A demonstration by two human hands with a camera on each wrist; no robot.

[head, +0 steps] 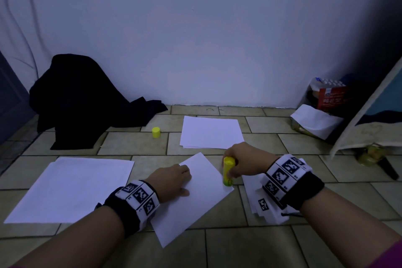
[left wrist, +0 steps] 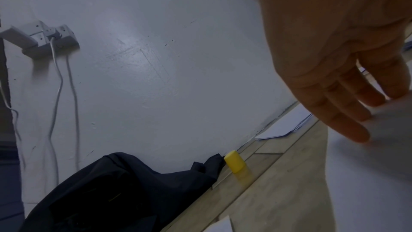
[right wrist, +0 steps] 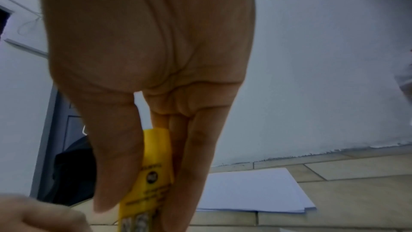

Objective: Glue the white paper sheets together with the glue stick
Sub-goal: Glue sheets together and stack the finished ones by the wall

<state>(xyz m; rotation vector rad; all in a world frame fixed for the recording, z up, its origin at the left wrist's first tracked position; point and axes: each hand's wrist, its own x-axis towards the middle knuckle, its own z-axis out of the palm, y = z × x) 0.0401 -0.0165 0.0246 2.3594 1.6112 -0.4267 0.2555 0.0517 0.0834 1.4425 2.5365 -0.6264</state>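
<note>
A white paper sheet (head: 195,200) lies tilted on the tiled floor in front of me. My left hand (head: 174,180) presses flat on it with straight fingers (left wrist: 347,112). My right hand (head: 243,163) grips the yellow glue stick (head: 228,171) upright, its lower end on the sheet's right corner; in the right wrist view the thumb and fingers pinch the glue stick (right wrist: 153,174). The yellow cap (head: 156,132) stands apart on the floor, also visible as the cap (left wrist: 235,163). A stack of white sheets (head: 211,132) lies further back.
Another large white sheet (head: 71,189) lies at the left. Paper pieces (head: 258,200) sit under my right wrist. A dark cloth (head: 82,102) is heaped against the wall. Packages and a bag (head: 326,104) stand at the back right. The wall (head: 195,39) is close behind.
</note>
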